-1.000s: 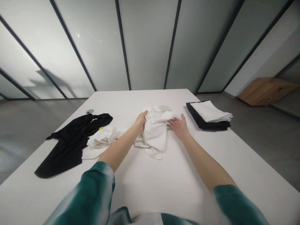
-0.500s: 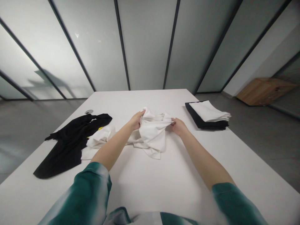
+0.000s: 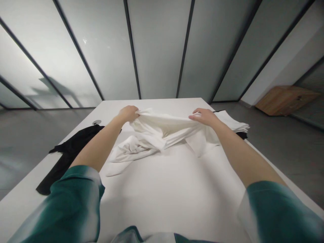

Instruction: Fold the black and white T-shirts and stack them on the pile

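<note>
Black garment [image 3: 68, 152]; folded stack [image 3: 236, 125]; wooden cabinet [image 3: 286, 99]

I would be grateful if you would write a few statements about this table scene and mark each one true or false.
1. The left hand and the right hand each grip the white garment, which hangs stretched between them. True.
2. The black garment lies on the right side of the table. False: it lies on the left side, beyond the left arm.
3. The folded stack at the right has white cloth on top. True.
4. The right hand rests flat on the table. False: it is raised above the table and holds the white garment's edge.
</note>
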{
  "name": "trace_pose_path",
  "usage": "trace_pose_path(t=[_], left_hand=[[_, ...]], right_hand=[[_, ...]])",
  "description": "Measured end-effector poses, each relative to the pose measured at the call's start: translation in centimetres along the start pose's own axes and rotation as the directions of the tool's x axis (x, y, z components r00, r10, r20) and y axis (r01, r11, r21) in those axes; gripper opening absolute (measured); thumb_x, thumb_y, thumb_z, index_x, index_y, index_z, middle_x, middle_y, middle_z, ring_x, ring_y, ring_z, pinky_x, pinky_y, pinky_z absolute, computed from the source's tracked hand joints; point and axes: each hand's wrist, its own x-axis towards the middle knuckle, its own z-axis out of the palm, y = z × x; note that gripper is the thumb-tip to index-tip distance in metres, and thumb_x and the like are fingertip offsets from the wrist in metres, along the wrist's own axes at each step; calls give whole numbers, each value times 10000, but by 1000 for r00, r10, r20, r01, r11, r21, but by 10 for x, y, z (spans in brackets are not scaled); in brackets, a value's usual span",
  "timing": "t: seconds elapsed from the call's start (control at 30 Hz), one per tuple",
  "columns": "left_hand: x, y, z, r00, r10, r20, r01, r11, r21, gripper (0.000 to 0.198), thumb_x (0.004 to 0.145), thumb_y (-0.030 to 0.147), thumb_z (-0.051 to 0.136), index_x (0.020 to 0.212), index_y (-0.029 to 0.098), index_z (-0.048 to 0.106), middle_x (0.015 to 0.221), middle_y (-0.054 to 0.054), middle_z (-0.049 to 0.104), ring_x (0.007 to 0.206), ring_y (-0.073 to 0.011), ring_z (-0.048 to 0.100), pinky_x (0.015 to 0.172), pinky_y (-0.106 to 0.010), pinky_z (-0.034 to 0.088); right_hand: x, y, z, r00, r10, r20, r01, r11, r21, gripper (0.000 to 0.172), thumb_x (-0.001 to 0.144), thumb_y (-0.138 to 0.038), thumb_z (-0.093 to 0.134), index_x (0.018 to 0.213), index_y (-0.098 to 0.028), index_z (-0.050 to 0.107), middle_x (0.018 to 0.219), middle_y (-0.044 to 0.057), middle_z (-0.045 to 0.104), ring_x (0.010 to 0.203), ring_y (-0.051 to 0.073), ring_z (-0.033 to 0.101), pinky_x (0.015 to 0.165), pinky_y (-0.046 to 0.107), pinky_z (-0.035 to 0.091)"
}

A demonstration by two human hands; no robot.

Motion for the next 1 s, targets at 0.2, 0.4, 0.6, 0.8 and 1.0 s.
trace_pose_path(t=[0.2, 0.4, 0.6, 0.8, 1.0], left_hand=[[-7, -15, 16, 958, -158, -238, 194, 972, 133, 401, 908, 282, 388, 1142, 197, 702, 1278, -162, 619, 1191, -313, 571, 899, -402, 506], [0, -33, 19, 924, -50, 378, 86, 993, -80, 275, 819, 361, 547, 839, 155, 727, 874, -128, 724, 832, -249, 682, 763, -338, 528], [17, -26, 24, 982, 49, 183, 83, 757, -648, 347, 892, 389, 446, 1031, 202, 705, 1028, -112, 720, 904, -201, 690, 786, -317, 535], [32, 1, 49, 946, -126, -300, -82, 800, -594, 668, 897, 495, 478, 1477, 173, 394, 1501, -148, 458, 1382, -261, 431, 1098, -399, 373], [-2, 20, 110, 998, -57, 7, 57, 971, -231, 926, 808, 702, 523, 1514, 136, 326, 1555, -204, 357, 1424, -366, 339, 1108, -468, 348]], right_hand=[[-8, 7, -10, 997, -28, -66, 10, 967, -253, 312, 854, -279, 494, 1022, -178, 737, 1004, 132, 721, 965, 279, 635, 789, 343, 462], [-3, 23, -24, 959, 274, 76, -242, 927, -287, 171, 756, -346, 692, 742, -182, 738, 783, 114, 705, 877, 292, 659, 748, 371, 498], [20, 15, -12, 928, 306, 211, -371, 807, 460, 271, 810, -382, 635, 955, -166, 711, 884, 123, 734, 852, 235, 699, 731, 338, 557], [21, -9, 33, 998, -20, -65, 55, 807, 588, 744, 837, -361, 606, 1520, -317, 316, 1552, 89, 401, 1392, 259, 426, 1079, 523, 392], [-53, -42, 103, 944, -277, 178, 208, 921, 330, 563, 878, -349, 557, 1419, -200, 520, 1450, 136, 528, 1366, 273, 457, 1168, 499, 295]])
